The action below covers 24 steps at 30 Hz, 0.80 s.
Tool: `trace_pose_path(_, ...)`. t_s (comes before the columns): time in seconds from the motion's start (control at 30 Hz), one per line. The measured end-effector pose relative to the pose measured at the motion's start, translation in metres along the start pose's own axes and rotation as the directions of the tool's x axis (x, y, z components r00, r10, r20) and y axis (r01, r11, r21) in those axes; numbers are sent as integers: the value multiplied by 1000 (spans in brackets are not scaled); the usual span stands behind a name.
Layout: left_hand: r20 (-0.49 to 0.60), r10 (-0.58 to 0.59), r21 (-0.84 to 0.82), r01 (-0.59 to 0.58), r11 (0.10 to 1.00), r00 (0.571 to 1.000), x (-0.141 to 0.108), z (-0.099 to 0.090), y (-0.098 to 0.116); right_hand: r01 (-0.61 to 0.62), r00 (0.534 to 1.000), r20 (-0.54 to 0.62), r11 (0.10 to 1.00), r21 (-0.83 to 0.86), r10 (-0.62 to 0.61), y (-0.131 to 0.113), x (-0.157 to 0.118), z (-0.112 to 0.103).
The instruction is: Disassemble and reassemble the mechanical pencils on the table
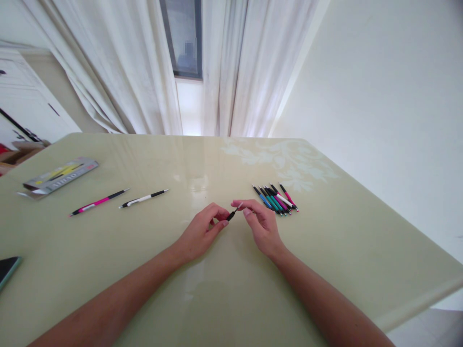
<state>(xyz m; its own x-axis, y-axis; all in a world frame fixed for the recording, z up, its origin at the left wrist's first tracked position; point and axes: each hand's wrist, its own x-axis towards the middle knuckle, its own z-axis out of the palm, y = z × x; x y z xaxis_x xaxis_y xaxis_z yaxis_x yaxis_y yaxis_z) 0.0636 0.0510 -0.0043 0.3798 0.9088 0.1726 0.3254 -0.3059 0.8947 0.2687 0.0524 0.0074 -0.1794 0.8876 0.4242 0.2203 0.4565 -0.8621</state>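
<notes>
A short black pen piece (230, 216) with a thin pale tip is held above the tabletop (224, 299), pointing toward one o'clock. The left hand (198, 233) has its thumb and forefinger closed on the dark end. The right hand (263, 229) is loosely curled, its fingers slightly parted beside the tip; whether they touch it cannot be told. Near the right hand, between two and three o'clock from the piece, lies a heap of colored pens (277, 199), overlapping and roughly parallel. Between nine and ten o'clock, well apart, lies a white pen (143, 198) with black ends, then a pink pen (97, 202), and farther out an open-ended box (61, 177). Toward eleven o'clock, beyond the tabletop, a window (183, 36) shows between pale curtains (141, 62).
</notes>
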Motion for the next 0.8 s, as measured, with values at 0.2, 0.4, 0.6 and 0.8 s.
trace_pose_path(0.2,-49,-50,24,51,998,998,2,-2,-2,-44,987,-160,910,-413,-25,13,13,-15)
trace_pose_path(0.4,-99,-65,161,80,984,993,13,-33,-13,23,996,75,689,-725,46,37,13,-21)
trace_pose_path(0.6,-131,-52,277,86,957,990,14,-44,-31,28,992,111,786,-618,52,36,15,-17)
trace_pose_path(0.8,-129,17,324,26,946,991,14,-41,-34,80,997,51,904,-420,-64,25,17,-16)
